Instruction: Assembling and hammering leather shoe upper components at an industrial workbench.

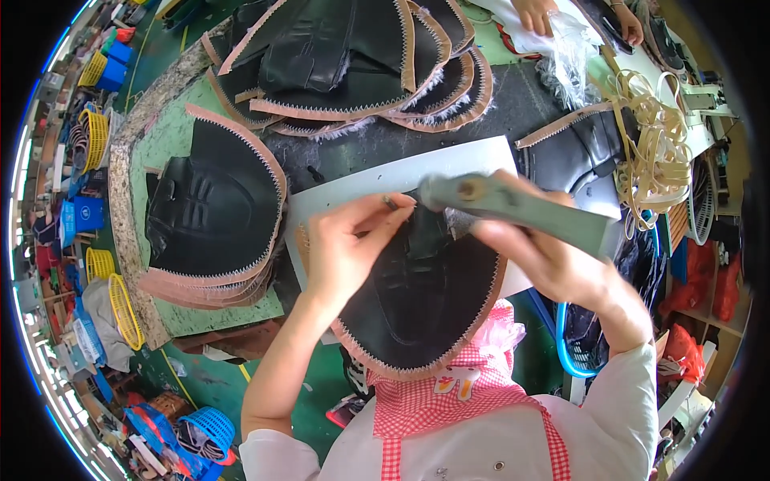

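In front of me lies a black shoe upper [401, 301] with a pinkish-brown zigzag-stitched edge, its near end over my lap. My left hand [349, 240] is closed above its far left part, thumb and fingers pinching a small dark rod-like piece [391, 202], mostly hidden by the fingers. My right hand [553, 256] is wrapped round a grey-green hammer [521, 210], blurred by motion. The hammer's narrow end points left, close beside my left fingertips and over the upper's far end. A white board [345, 188] lies under the upper.
Stacked uppers stand at the left [220, 200] and the back [337, 48]. Another upper [573, 152] lies at the right, beside a heap of tan straps [654, 136]. At the far right, another person's hand [535, 14] is near clear plastic [569, 56]. A blue-rimmed basket [565, 345] stands below.
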`<action>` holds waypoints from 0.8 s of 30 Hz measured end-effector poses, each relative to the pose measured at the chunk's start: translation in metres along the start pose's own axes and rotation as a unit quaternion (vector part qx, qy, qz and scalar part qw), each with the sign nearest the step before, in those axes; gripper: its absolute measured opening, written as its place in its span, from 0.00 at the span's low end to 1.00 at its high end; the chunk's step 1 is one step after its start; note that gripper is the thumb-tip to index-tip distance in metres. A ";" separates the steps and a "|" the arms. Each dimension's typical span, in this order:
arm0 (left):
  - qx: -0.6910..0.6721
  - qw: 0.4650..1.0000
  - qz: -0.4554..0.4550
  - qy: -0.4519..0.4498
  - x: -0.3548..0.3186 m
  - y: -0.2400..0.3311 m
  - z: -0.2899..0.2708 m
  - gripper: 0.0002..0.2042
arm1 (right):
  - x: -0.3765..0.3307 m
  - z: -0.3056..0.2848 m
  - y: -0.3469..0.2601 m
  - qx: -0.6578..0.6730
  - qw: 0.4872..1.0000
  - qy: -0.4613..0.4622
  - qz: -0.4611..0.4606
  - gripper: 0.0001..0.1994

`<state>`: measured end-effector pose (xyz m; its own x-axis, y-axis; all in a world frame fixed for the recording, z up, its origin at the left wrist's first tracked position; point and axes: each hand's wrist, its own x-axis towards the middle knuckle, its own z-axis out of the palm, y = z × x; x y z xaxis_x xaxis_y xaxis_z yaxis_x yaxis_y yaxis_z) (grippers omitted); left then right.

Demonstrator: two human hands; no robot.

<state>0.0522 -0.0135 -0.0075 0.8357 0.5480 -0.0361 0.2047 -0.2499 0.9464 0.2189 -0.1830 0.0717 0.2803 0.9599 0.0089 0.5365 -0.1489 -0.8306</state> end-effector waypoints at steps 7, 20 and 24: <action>-0.053 0.998 0.031 0.019 0.000 -0.006 -0.003 0.07 | 0.003 0.015 -0.014 -0.052 0.998 -0.036 -0.028 0.09; 0.167 0.961 0.142 0.171 -0.024 0.025 -0.092 0.17 | 0.175 -0.029 0.100 -0.348 0.842 0.170 -0.376 0.18; 0.441 0.821 0.092 0.351 -0.033 -0.040 -0.250 0.14 | 0.185 -0.022 0.088 -0.397 0.847 0.094 -0.341 0.12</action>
<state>-0.1111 0.1781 0.0359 0.4577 0.6837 0.5683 0.6563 -0.6911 0.3028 0.3352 -0.0239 0.0130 -0.2288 0.8435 0.4859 0.9697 0.2411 0.0381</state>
